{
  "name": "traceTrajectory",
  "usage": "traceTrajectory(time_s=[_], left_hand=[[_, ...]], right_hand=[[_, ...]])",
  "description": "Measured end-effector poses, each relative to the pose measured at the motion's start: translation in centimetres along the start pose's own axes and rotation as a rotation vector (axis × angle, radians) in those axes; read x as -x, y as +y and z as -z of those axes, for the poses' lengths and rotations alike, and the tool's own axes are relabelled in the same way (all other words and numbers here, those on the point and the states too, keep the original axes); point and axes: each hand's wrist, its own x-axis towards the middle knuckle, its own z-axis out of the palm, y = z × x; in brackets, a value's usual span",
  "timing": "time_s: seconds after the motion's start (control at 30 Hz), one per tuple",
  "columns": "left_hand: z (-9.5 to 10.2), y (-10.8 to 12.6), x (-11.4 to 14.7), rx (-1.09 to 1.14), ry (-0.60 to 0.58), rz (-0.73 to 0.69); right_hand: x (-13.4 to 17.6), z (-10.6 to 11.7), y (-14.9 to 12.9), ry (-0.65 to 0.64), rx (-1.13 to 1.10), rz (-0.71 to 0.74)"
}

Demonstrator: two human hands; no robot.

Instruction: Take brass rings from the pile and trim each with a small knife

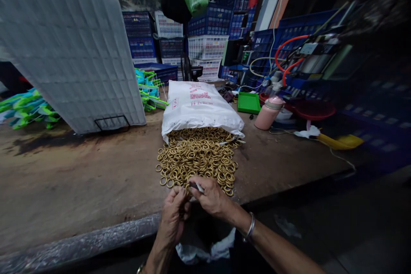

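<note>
At the table's front edge my left hand (174, 210) is closed, its fingers pinching what looks like a brass-coloured ring (188, 189), mostly hidden by the fingertips. Close beside it, my right hand (213, 197) is wrapped round a small tool (196, 186) with a flat dark part and a pale part; its exact kind does not show. The tool's tip meets the left fingertips. Just beyond both hands lies a heap of brass-coloured rings (199, 158), spilling from the open mouth of a white sack (199, 107) with red print.
A quilted white panel (73, 51) leans over the wooden tabletop (96, 171) on the left, near green and blue plastic pieces (150, 90). To the right are a green tray (248, 102), a pink bottle (269, 113), a red dish (314, 110) and a machine with orange hoses (316, 58).
</note>
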Motion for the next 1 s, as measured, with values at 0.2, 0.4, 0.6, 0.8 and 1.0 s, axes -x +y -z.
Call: traceTrajectory(time_s=[0.2, 0.4, 0.6, 0.8, 1.0], left_hand=[[-0.1, 0.2, 0.3, 0.015, 0.0, 0.019], [-0.1, -0.4, 0.1, -0.063, 0.087, -0.083], [0.3, -1.2, -0.6, -0.266, 0.197, -0.225], [0.7, -1.1, -1.5, -0.309, 0.115, -0.188], [0.8, -2.1, -1.9, -0.321, 0.087, -0.096]], right_hand=[[0.1, 0.2, -0.2, -0.05, -0.073, -0.001], [0.3, -1.5, 0.3, 0.019, -0.371, -0.289], [0.2, -3.7, 2.4, 0.02, -0.583, -0.541], [-0.8, -4.3, 4.6, 0.008, -0.538, -0.49], [-0.7, -2.6, 3.5, 0.042, -0.365, -0.412]])
